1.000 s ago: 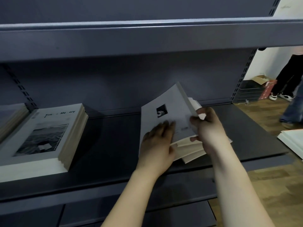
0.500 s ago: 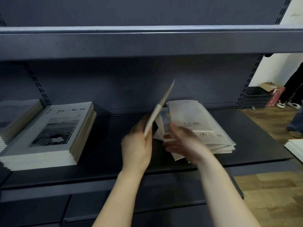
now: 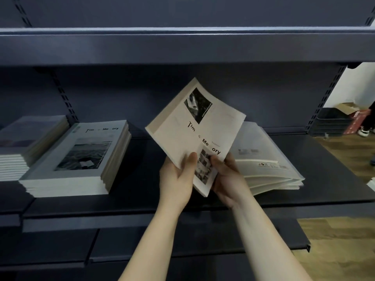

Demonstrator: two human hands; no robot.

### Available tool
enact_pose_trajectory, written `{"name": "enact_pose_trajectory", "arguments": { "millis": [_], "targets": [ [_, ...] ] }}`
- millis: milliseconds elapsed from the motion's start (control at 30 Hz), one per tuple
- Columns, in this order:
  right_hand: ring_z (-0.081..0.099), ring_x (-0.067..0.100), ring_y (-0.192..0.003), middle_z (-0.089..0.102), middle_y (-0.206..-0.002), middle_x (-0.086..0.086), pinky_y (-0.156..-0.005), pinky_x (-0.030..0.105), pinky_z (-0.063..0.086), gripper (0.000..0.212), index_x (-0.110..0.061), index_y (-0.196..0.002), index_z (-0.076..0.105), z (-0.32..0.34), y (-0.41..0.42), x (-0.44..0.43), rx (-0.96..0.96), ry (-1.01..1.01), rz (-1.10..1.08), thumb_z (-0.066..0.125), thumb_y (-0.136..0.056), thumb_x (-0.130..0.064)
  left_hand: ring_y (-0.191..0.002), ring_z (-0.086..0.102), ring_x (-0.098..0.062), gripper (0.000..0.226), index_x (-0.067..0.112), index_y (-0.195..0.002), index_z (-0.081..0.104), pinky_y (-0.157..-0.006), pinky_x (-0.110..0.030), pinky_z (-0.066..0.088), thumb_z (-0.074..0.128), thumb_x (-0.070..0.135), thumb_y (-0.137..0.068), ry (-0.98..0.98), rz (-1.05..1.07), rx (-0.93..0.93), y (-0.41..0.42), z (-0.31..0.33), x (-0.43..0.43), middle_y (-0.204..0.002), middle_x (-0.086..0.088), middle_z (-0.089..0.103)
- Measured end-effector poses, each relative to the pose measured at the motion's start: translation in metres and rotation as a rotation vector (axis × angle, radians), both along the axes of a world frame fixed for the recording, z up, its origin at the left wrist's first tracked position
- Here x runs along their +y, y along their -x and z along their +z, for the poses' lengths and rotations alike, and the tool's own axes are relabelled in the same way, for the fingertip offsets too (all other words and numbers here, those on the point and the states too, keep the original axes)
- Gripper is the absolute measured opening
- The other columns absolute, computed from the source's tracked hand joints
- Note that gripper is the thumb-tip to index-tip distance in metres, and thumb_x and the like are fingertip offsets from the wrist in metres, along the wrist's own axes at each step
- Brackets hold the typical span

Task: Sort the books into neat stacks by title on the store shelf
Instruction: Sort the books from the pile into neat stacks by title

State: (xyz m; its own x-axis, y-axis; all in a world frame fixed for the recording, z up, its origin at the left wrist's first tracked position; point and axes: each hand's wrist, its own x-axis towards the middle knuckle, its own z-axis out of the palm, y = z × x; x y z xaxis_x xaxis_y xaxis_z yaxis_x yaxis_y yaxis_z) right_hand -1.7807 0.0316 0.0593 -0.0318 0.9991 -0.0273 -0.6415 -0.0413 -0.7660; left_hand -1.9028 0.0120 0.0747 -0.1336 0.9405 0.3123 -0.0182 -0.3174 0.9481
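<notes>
A white book titled "Time & Memory" [image 3: 194, 130] is held tilted in the air above the dark shelf [image 3: 142, 195], its front cover facing me. My left hand [image 3: 176, 181] grips its lower left edge with the thumb on the cover. My right hand [image 3: 227, 179] holds the lower right corner. A neat stack with the same title [image 3: 81, 159] lies at the left. Behind my right hand sits a loose, fanned pile of white books [image 3: 267, 165].
A third stack with greyish covers [image 3: 22, 142] lies at the far left edge. The upper shelf [image 3: 182, 45] hangs low overhead. At the right, beyond the shelf's end, are wooden floor, a cardboard box [image 3: 349, 109] and a person's shoes [image 3: 363, 131].
The book rose off the right pile, stood edge-on in my left hand, and now faces me with its cover showing. My right hand left the pile and took the book's corner.
</notes>
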Motion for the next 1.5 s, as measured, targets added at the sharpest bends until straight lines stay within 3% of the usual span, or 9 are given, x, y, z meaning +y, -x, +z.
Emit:
{"name": "enact_pose_trajectory", "arguments": {
  "millis": [100,200,400,567,733,867,1100,1333,1500],
  "targets": [
    [0.067,0.029,-0.103,0.07,-0.112,0.013,-0.079,0.043,0.059,0.021,-0.011,-0.114,0.054,0.009,-0.002,0.003,0.008,-0.031,-0.085,0.043,-0.099,-0.001,-0.111,0.058,-0.003,0.037,0.03,-0.12,0.054,-0.093,-0.027,0.047,0.061,0.039,-0.084,-0.013,-0.125,0.025,0.004,0.0,-0.001,-0.117,0.012,0.064],
    [0.068,0.031,-0.1,0.069,-0.11,0.015,-0.074,0.042,0.059,0.017,-0.007,-0.113,0.055,0.017,-0.004,0.008,-0.03,-0.049,-0.154,0.047,-0.098,-0.003,-0.114,0.055,-0.001,0.044,0.031,-0.123,0.053,-0.096,-0.026,0.044,0.058,0.05,-0.084,0.006,-0.196,0.109,0.018,-0.002,-0.002,-0.12,0.014,0.062],
    [0.071,0.024,-0.083,0.071,-0.099,0.014,-0.061,0.033,0.058,0.016,-0.008,-0.105,0.063,0.022,0.011,0.022,-0.135,-0.047,-0.2,0.048,-0.098,-0.007,-0.115,0.051,-0.005,0.047,0.033,-0.116,0.063,-0.094,-0.035,0.045,0.046,0.062,-0.083,-0.082,0.023,0.872,0.069,-0.016,0.002,-0.121,0.015,0.059],
    [0.069,0.027,-0.091,0.071,-0.105,0.014,-0.069,0.04,0.06,0.018,-0.011,-0.11,0.064,0.015,0.043,0.035,-0.151,0.014,-0.168,0.05,-0.098,-0.012,-0.111,0.056,-0.015,0.051,0.03,-0.121,0.061,-0.092,-0.038,0.046,0.034,0.055,-0.086,-0.068,0.026,1.137,0.112,-0.022,-0.002,-0.124,0.01,0.06],
    [0.069,0.027,-0.089,0.071,-0.1,0.012,-0.065,0.037,0.058,0.017,-0.008,-0.108,0.064,0.011,0.087,0.043,-0.197,0.032,-0.122,0.05,-0.099,-0.012,-0.089,0.065,-0.013,0.038,0.033,-0.109,0.067,-0.07,-0.026,0.052,0.043,0.051,-0.086,-0.068,0.197,1.142,0.158,-0.023,-0.014,-0.104,0.012,0.07],
    [0.068,0.032,-0.095,0.07,-0.108,0.018,-0.073,0.041,0.056,0.024,-0.005,-0.116,0.063,0.008,0.127,0.047,-0.229,0.087,-0.103,0.053,-0.098,-0.015,-0.074,0.066,-0.008,0.035,0.032,-0.097,0.071,-0.059,-0.024,0.051,0.05,0.055,-0.081,-0.052,0.323,1.08,0.196,-0.018,-0.018,-0.087,0.014,0.071],
    [0.07,0.031,-0.096,0.072,-0.103,0.012,-0.079,0.044,0.057,0.019,-0.012,-0.11,0.067,0.006,0.188,0.055,-0.349,0.13,-0.058,0.056,-0.097,-0.021,-0.071,0.066,-0.01,0.039,0.031,-0.089,0.072,-0.055,-0.028,0.053,0.047,0.059,-0.078,0.008,0.401,1.061,0.259,-0.019,-0.022,-0.081,0.015,0.071],
    [0.072,0.023,-0.079,0.073,-0.09,0.008,-0.058,0.031,0.055,0.014,-0.009,-0.103,0.069,0.008,0.233,0.064,-0.499,0.106,-0.081,0.057,-0.096,-0.013,-0.072,0.065,-0.005,0.032,0.035,-0.083,0.071,-0.054,-0.022,0.049,0.05,0.058,-0.076,0.021,0.41,1.135,0.311,-0.027,-0.022,-0.083,0.019,0.07],
    [0.071,0.026,-0.082,0.073,-0.088,0.008,-0.072,0.041,0.058,0.012,-0.015,-0.091,0.072,0.005,0.254,0.074,-0.658,0.087,-0.122,0.06,-0.093,-0.011,-0.071,0.065,-0.007,0.027,0.035,-0.084,0.071,-0.055,-0.024,0.049,0.053,0.054,-0.075,0.004,0.38,1.158,0.337,-0.035,-0.018,-0.081,0.018,0.07]
  ]
}}
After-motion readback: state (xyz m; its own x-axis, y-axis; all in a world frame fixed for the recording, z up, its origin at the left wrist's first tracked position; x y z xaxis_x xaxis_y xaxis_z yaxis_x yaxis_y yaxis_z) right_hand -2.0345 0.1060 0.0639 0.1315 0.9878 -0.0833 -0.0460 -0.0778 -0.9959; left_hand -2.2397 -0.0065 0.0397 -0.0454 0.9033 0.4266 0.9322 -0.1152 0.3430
